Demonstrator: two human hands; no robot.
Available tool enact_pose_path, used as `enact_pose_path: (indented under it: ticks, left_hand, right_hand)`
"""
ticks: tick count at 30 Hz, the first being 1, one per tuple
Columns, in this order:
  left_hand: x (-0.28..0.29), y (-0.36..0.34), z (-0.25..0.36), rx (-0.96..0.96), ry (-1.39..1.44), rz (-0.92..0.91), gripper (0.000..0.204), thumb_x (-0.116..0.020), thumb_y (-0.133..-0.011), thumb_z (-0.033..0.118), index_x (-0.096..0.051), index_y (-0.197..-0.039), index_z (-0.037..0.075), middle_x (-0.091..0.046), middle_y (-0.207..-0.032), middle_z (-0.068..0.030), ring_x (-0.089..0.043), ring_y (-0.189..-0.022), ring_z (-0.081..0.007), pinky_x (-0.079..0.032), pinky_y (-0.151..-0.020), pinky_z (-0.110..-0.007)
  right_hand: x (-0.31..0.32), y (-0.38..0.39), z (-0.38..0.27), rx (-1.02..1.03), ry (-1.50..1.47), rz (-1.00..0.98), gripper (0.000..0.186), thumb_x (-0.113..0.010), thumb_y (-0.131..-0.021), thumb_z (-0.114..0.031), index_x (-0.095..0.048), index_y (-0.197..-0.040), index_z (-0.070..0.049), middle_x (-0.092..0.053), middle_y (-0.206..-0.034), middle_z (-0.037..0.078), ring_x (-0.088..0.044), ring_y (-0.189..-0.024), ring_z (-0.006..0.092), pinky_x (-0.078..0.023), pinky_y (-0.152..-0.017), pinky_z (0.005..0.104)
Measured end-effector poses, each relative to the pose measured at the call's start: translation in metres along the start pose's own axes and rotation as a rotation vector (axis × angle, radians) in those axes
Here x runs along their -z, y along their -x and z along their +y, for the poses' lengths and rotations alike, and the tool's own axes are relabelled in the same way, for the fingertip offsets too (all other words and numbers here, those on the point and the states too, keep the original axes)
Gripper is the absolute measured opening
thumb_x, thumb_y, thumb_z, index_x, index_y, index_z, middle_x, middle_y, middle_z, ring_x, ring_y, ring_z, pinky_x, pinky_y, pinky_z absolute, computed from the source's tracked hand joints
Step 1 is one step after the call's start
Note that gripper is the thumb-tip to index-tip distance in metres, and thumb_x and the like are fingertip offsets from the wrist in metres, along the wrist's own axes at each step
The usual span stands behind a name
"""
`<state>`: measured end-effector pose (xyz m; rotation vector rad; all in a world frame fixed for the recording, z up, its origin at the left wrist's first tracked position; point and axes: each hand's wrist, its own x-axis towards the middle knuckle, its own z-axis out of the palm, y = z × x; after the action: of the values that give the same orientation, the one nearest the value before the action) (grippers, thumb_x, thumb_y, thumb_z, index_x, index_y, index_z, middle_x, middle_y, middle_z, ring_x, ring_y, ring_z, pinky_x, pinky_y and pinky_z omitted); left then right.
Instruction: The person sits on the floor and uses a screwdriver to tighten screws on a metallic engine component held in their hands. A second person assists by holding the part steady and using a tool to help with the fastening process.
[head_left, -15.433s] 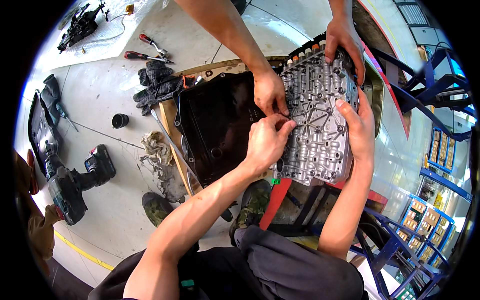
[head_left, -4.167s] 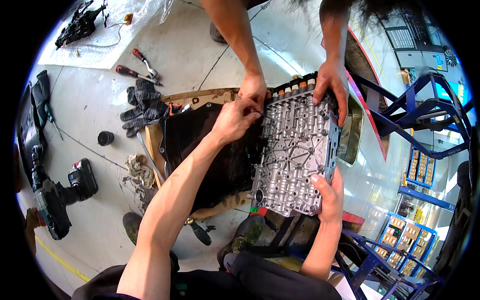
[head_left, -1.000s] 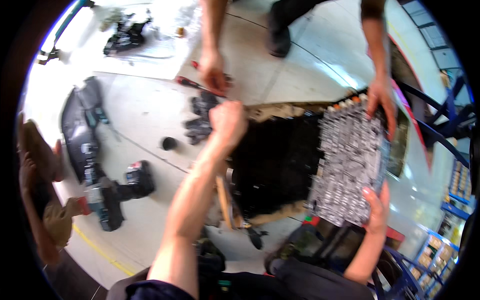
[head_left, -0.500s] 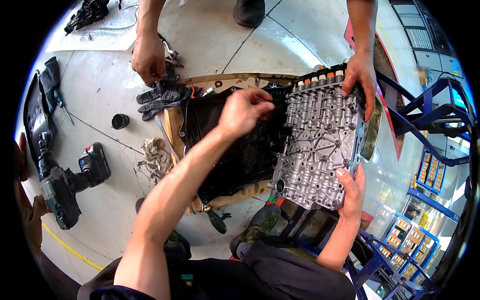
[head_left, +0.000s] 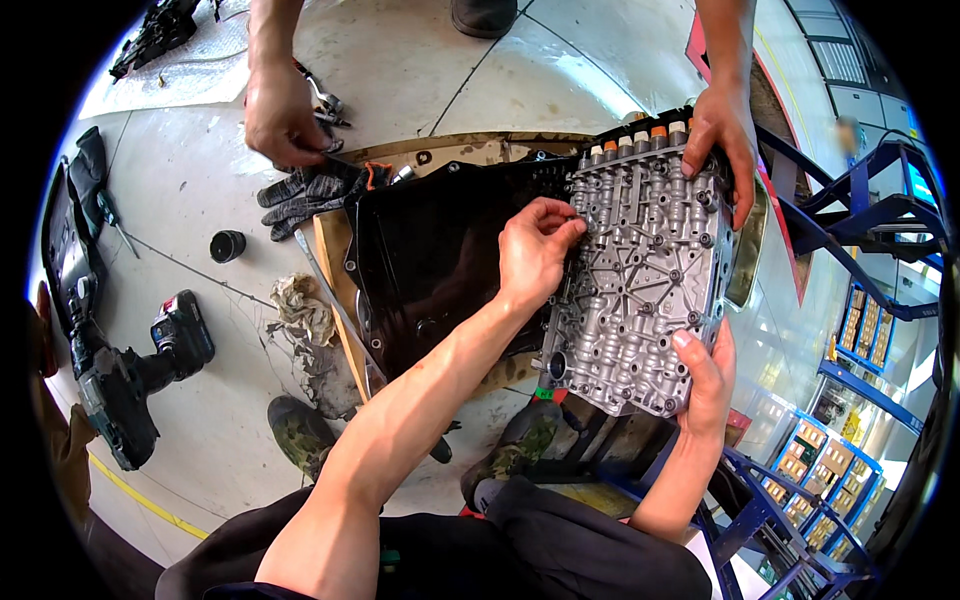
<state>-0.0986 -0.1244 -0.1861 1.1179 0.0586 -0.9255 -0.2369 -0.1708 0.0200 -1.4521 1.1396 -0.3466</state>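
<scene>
metal block: at right edge of black pan | right hand: clamped on block's lower right edge | left hand: thumb and finger together by block's left edge, can't tell if holding anything | co-worker's hand: on block's top right corner | dark gloves: beside pan's top left corner

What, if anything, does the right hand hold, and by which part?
The right hand holds the silvery metal block by its right edge, near the lower corner.
</scene>
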Motion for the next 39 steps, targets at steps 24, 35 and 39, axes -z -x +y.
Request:
enact_pose_path:
  ticks: [24, 35, 39]
  left_hand:
    - [0.013, 0.014, 0.012, -0.158, -0.525, -0.131, 0.024, -0.076, -0.092, 0.012, -0.079, -0.114, 0.004, -0.077, -0.094, -0.0123, -0.073, -0.082, -0.0199, -0.057, -0.078, -0.034]
    - [0.02, -0.006, 0.043, -0.606, -1.057, -0.423, 0.021, -0.072, -0.09, 0.018, -0.073, -0.105, 0.004, -0.071, -0.096, -0.0148, -0.07, -0.084, -0.0365, -0.057, -0.077, -0.045]
    - [0.006, -0.007, 0.045, -0.486, -0.989, -0.446, 0.02, -0.072, -0.09, 0.014, -0.072, -0.105, 0.0, -0.071, -0.097, -0.0184, -0.072, -0.089, -0.0373, -0.057, -0.08, -0.043]
  right_hand:
    - [0.0, -0.001, 0.001, 0.035, -0.014, -0.019, 0.058, -0.074, -0.089, -0.018, -0.056, -0.14, 0.002, -0.068, -0.12, 0.007, -0.063, -0.104, 0.0129, -0.049, -0.097, 0.0302]
    - [-0.002, -0.001, 0.002, 0.027, -0.065, -0.043, 0.063, -0.075, -0.089, -0.017, -0.052, -0.144, 0.002, -0.067, -0.121, 0.006, -0.062, -0.104, 0.0121, -0.05, -0.096, 0.03]
    - [0.017, -0.001, 0.002, 0.033, -0.221, -0.102, 0.074, -0.075, -0.098, -0.031, -0.044, -0.155, 0.003, -0.064, -0.13, 0.008, -0.059, -0.117, 0.0144, -0.046, -0.106, 0.0318]
